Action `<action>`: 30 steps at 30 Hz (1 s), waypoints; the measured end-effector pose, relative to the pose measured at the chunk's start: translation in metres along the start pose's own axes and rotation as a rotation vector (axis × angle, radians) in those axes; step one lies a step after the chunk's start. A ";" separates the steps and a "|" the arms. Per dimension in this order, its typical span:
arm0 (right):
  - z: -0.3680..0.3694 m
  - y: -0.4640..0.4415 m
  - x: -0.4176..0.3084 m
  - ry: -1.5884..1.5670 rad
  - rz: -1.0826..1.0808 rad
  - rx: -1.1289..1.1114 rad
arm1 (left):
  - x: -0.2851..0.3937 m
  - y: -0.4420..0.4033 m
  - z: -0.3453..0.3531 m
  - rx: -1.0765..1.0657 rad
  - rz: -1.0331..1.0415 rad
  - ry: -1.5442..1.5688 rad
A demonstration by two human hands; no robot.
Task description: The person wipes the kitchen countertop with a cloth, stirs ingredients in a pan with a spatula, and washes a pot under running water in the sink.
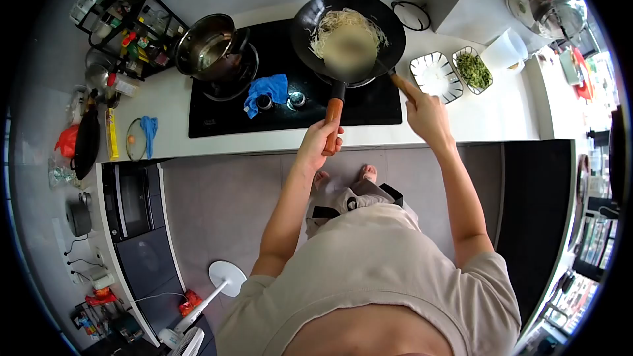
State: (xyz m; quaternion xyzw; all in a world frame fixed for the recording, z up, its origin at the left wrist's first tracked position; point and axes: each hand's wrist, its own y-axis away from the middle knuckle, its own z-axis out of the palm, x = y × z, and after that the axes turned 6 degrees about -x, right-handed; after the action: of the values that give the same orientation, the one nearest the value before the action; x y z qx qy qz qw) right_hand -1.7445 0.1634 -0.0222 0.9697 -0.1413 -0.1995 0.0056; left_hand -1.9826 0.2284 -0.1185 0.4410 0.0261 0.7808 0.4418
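A black wok (304,23) sits on the right side of the cooktop, with pale shredded food (328,24) in it. Part of the food is smeared by blur. My left hand (320,143) is closed round the wok's orange-brown handle (334,113). In my right hand (428,118) is a wooden-handled spatula (402,84), gripped by its handle. Its dark shaft reaches over the wok's right rim, and the working end cannot be made out. To the right of the wok stand a white striped dish (436,74) and a smaller dish of chopped greens (473,71).
A steel pot (206,46) stands on the left of the black cooktop (217,115). Near the cooktop's front lies a blue cloth (269,89). A spice rack (142,36) fills the back left corner; a clear pitcher (504,51) stands right. A white fan (227,278) is on the floor.
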 end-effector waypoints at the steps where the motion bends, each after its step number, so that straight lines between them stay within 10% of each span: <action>1: 0.008 -0.008 0.008 0.045 0.053 0.003 | -0.002 0.001 0.000 0.008 -0.009 -0.002; 13: -0.069 0.065 -0.024 -0.208 0.041 -0.235 | 0.000 0.002 0.003 0.010 -0.016 -0.007; 23: 0.037 -0.021 -0.030 -0.231 0.074 0.150 | 0.001 0.003 0.005 0.023 -0.013 -0.019; 30: 0.039 -0.018 -0.031 0.063 0.146 -0.094 | 0.001 0.002 0.004 0.013 0.001 -0.002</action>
State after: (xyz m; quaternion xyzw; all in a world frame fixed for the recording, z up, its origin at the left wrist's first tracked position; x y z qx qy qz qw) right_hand -1.7822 0.1912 -0.0473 0.9612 -0.2019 -0.1743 0.0699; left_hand -1.9815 0.2269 -0.1144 0.4446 0.0303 0.7804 0.4386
